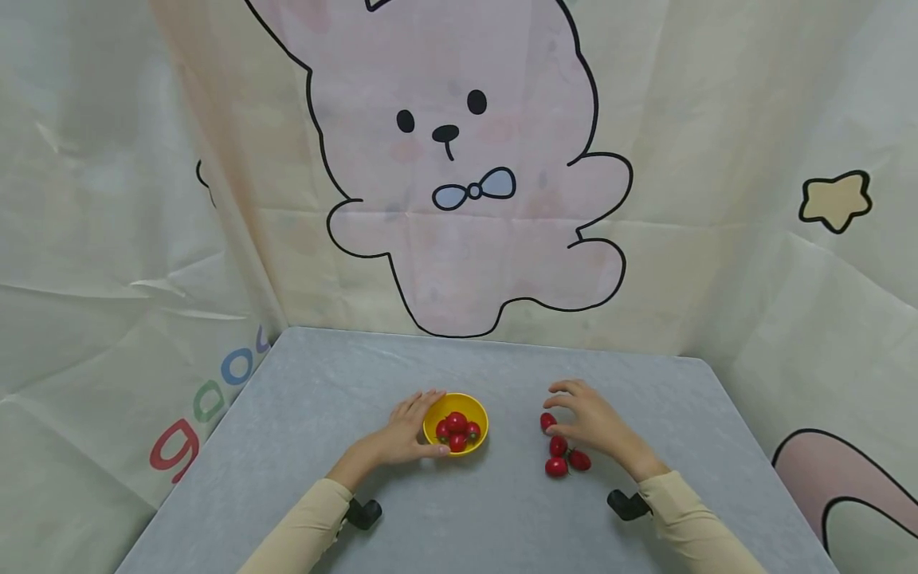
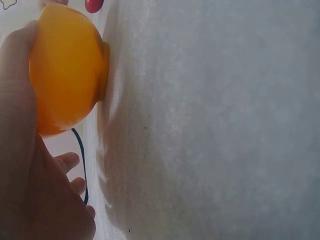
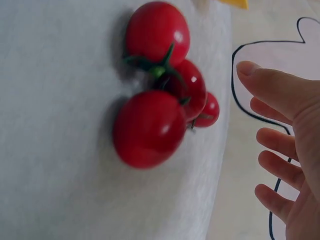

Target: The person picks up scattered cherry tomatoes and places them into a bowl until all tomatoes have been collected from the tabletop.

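Note:
A yellow bowl (image 1: 483, 431) stands on the table with several red cherry tomatoes (image 1: 456, 422) inside. My left hand (image 1: 403, 433) holds it from the left, fingers at the far rim and thumb along the near side. In the left wrist view the bowl (image 2: 70, 67) shows its outer wall and foot, with the thumb against it. Further right, several loose cherry tomatoes (image 1: 555, 467) lie close together, some with green stems. Over the farthest tomato (image 1: 547, 421) hovers my right hand (image 1: 590, 416), fingers loosely bent and thumb apart, nothing between them.
A grey-blue cloth covers the table (image 1: 495, 526). Behind it hangs a curtain (image 1: 674, 263) with a printed cartoon animal, and similar fabric flanks both sides. Each wrist carries a black camera mount (image 1: 628, 505).

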### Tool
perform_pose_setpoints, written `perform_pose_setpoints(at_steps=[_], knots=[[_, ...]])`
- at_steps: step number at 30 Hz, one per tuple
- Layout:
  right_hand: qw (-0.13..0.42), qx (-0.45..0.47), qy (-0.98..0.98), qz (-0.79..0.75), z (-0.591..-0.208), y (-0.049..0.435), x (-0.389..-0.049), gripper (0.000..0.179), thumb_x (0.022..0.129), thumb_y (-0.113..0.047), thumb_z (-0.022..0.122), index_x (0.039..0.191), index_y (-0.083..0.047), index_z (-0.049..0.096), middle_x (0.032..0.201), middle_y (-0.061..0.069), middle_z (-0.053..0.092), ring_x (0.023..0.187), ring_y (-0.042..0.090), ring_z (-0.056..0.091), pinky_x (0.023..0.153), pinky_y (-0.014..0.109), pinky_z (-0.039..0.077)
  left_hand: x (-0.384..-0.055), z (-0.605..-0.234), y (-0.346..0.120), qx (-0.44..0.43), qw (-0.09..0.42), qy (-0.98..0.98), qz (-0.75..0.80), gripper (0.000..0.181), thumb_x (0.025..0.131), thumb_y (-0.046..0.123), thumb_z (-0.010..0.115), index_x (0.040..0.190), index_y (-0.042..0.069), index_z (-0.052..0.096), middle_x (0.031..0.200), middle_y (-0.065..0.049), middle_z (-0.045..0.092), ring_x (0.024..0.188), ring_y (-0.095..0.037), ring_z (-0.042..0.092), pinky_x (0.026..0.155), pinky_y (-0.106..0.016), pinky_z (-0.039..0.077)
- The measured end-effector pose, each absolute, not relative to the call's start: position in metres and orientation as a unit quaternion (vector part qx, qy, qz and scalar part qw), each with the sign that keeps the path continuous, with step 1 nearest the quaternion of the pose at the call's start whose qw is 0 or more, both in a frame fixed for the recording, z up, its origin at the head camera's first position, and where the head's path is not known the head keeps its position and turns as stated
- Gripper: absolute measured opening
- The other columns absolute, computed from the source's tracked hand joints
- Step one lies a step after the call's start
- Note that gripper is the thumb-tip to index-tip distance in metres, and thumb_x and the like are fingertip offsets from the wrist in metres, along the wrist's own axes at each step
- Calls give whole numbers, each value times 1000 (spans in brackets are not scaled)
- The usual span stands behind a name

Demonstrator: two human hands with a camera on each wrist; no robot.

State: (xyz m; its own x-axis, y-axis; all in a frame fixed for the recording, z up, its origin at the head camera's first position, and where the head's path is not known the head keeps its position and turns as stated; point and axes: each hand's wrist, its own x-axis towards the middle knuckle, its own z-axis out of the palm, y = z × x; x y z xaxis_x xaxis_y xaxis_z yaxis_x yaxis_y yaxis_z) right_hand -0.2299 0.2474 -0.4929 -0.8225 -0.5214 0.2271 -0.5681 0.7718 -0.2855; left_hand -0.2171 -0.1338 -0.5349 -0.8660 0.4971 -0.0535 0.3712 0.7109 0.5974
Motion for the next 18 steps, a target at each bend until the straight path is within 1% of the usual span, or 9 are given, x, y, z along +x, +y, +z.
perform_pose_setpoints(at_steps=[10, 18], knots=[[64, 278, -945, 162, -499, 255, -235, 36, 78, -34, 84, 108, -16, 74, 128, 11, 63, 118, 30, 55, 98, 56, 47, -217, -535, -133, 235, 106, 920, 295, 99, 81, 68, 66, 158, 30, 16, 167, -10, 19, 153, -42, 12, 121, -67, 10], [69, 276, -947, 147, -505, 254, -240, 34, 77, -37, 83, 102, -15, 76, 123, 11, 66, 113, 32, 58, 95, 56, 48, -215, -533, -133, 233, 107, 921, 294, 99, 81, 68, 66, 158, 30, 16, 166, -9, 19, 153, -41, 12, 122, -66, 10]])
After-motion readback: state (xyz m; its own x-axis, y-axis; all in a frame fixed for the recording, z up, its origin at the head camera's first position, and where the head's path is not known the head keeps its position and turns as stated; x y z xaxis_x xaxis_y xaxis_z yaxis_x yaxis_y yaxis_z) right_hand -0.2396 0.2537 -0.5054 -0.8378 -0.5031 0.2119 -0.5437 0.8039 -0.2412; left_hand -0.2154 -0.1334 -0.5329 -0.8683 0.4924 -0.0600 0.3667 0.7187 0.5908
